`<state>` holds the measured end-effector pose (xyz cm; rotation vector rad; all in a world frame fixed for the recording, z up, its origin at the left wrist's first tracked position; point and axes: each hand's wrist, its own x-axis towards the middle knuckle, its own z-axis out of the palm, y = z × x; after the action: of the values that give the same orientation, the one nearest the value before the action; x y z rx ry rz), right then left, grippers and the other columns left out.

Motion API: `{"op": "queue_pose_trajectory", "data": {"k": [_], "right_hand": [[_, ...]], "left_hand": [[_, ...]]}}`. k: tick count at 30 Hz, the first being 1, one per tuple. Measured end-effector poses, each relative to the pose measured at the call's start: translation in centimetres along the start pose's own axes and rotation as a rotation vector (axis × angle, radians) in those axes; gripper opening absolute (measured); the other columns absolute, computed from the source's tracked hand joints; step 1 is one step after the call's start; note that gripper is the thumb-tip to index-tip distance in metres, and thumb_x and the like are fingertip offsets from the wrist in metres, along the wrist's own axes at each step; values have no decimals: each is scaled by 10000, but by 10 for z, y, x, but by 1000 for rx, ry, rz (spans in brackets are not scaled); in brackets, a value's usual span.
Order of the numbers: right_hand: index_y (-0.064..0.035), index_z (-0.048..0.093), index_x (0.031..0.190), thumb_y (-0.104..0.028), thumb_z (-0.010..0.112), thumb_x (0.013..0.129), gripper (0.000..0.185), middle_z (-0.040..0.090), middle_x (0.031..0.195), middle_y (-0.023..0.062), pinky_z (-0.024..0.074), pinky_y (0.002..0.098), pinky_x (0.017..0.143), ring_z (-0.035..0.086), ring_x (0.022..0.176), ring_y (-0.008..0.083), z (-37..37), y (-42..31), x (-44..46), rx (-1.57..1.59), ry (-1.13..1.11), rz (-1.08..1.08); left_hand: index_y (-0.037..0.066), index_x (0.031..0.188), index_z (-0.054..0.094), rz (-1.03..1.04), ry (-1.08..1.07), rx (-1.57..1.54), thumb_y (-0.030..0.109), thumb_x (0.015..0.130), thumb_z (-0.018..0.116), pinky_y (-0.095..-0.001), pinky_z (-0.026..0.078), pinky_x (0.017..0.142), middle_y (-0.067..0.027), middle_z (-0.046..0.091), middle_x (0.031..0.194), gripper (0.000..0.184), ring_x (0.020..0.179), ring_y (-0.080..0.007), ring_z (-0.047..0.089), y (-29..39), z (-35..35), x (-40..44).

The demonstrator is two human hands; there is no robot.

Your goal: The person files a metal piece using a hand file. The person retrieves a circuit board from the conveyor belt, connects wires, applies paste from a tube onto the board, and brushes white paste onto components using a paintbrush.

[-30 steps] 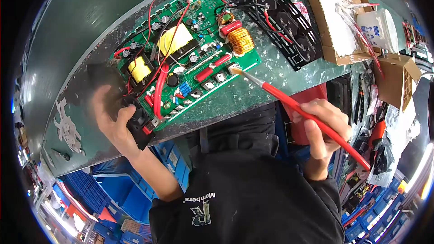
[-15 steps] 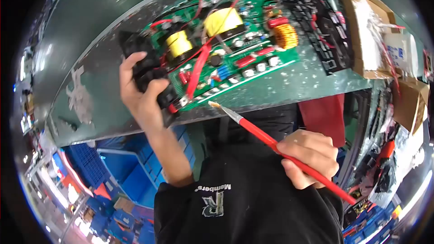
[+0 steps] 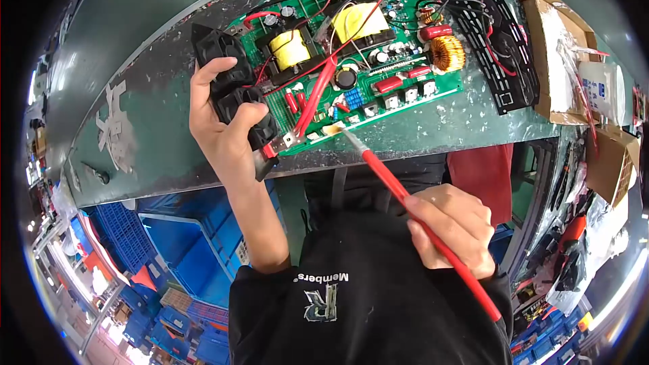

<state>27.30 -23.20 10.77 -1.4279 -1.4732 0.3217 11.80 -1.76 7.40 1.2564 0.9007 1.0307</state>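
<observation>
My left hand [image 3: 226, 118] grips the black fan panel [image 3: 233, 81] at the left end of a green circuit board [image 3: 439, 84], thumb and fingers spread over the two fans. In my right hand [image 3: 454, 228] is a paintbrush [image 3: 385, 172] with a red handle and pale bristles. Its tip meets the board's near edge, by a row of small parts. Yellow-wrapped transformers [image 3: 291, 49], a copper-wound coil [image 3: 447, 53] and a thick red wire [image 3: 316, 98] sit on the board.
A black slotted panel [image 3: 490, 47] with wires lies right of the board. Beyond it stand an open cardboard box [image 3: 551, 54] and a white container [image 3: 603, 91]. White scraps [image 3: 115, 125] lie at left on the bench [image 3: 162, 122]. Blue crates [image 3: 179, 243] stand below.
The brush tip has moved up from just off the board's near edge onto that edge. The board, my left hand and the items around them appear slightly farther right in view.
</observation>
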Motion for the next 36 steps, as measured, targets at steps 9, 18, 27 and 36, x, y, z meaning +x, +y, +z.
{"op": "queue_pose_trajectory", "data": {"k": [9,18,27,36], "right_hand": [[161,636,947,99,636,738,218,644,748,209,566,362,580,668,626,318,-26,8,-14,-138,35,27],[153,649,973,73,648,791,199,657,770,208,558,345,617,679,661,311,-46,14,-23,-236,116,123],[160,657,902,150,694,616,289,660,734,201,560,334,533,674,589,303,-58,11,-24,-293,241,57],[130,661,983,68,649,798,196,668,790,210,553,341,616,676,659,298,-55,17,-24,-283,182,137]], "left_hand": [[1,1155,591,24,17,13,-101,639,578,-209,450,775,-53,608,966,527,833,-105,572,0,3,-1],[-7,1174,584,13,1,-8,-107,640,569,-235,458,828,-93,606,1046,544,885,-139,588,-2,0,-1],[-22,1200,578,59,-6,59,-82,629,580,-316,436,982,-135,571,1186,574,1070,-230,580,-7,-4,0],[-35,1219,561,85,-39,114,-64,638,596,-330,442,979,-140,573,1175,583,1070,-245,579,-10,-12,4]]}}
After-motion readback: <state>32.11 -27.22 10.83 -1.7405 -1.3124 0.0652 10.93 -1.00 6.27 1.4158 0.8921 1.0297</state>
